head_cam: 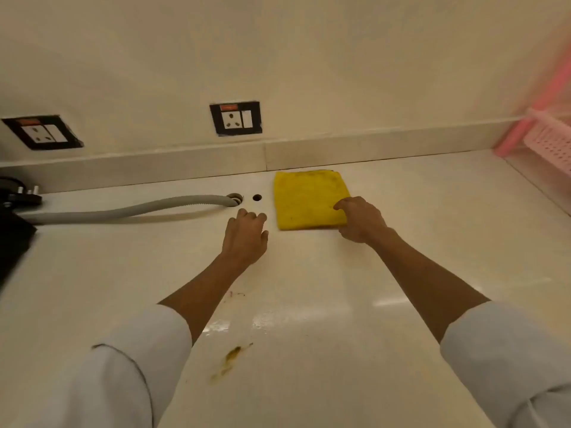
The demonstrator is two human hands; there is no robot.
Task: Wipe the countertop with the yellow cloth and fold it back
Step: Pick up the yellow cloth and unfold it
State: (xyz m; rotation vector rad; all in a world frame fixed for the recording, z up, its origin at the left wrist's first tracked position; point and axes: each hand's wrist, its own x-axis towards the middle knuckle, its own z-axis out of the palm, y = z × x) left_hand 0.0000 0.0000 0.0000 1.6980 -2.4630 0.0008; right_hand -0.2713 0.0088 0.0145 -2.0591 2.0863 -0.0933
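Note:
A folded yellow cloth [306, 199] lies flat on the cream countertop [309, 273], near the back wall. My right hand [360, 219] is on the cloth's near right corner, fingers curled over its edge. My left hand [245, 236] rests on the countertop just left of the cloth, fingers loosely bent and holding nothing. A yellow-brown smear [230, 359] marks the countertop close to me, between my forearms, and a faint reddish mark [236, 293] lies beside my left forearm.
A grey corrugated hose [123, 210] runs from the left into a hole in the countertop, with a small round hole [257, 198] beside it. A black appliance [12, 230] sits at the left edge. Two wall sockets [236, 118] sit above the backsplash. A pink basket [550, 140] stands far right.

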